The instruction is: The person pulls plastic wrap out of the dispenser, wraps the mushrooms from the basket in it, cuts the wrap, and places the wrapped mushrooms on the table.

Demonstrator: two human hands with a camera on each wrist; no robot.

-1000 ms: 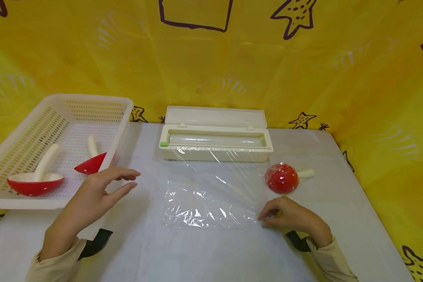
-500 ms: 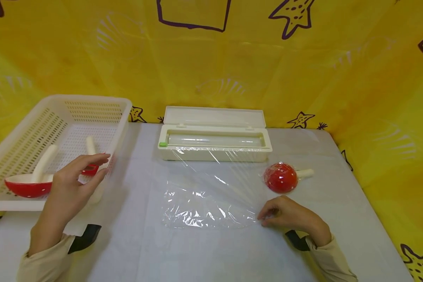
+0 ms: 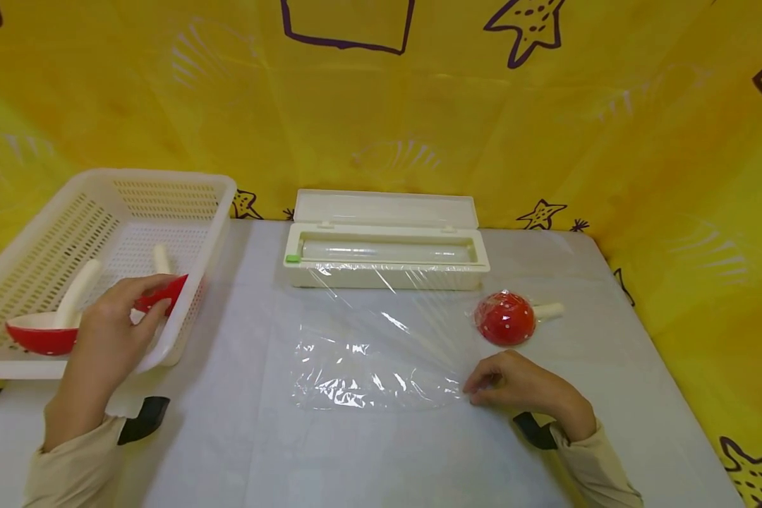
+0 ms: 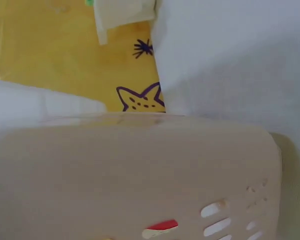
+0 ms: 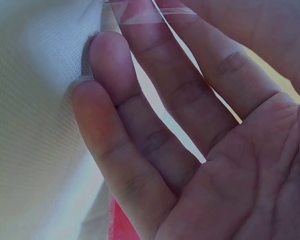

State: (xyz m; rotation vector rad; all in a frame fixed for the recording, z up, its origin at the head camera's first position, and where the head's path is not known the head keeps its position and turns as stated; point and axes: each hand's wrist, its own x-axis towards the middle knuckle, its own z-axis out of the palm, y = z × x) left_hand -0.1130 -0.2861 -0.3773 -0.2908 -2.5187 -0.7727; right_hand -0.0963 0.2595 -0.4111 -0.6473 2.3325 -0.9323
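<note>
My left hand (image 3: 111, 324) reaches over the near right corner of the white basket (image 3: 219, 212). Its thumb and fingers pinch a red ladle (image 3: 176, 289) with white inside and a cream handle, partly hidden by the hand. In the left wrist view the basket wall (image 4: 115, 175) blocks the hand, and red shows through a slot. My right hand (image 3: 521, 384) pinches the near right corner of a sheet of cling film (image 3: 368, 353), drawn out over the table. The film (image 5: 160, 17) also crosses the fingertips in the right wrist view.
A second red ladle (image 3: 44, 339) lies in the basket, left of my hand. The cling film dispenser (image 3: 387, 276) stands lid up at the back. Near my right hand, a ladle (image 3: 506, 321) lies bowl down, wrapped in film. A yellow patterned cloth (image 3: 381, 106) hangs behind.
My left hand has moved left from beside the basket into it, and its fingers have closed on the red ladle. The right hand stays at the film's corner.
</note>
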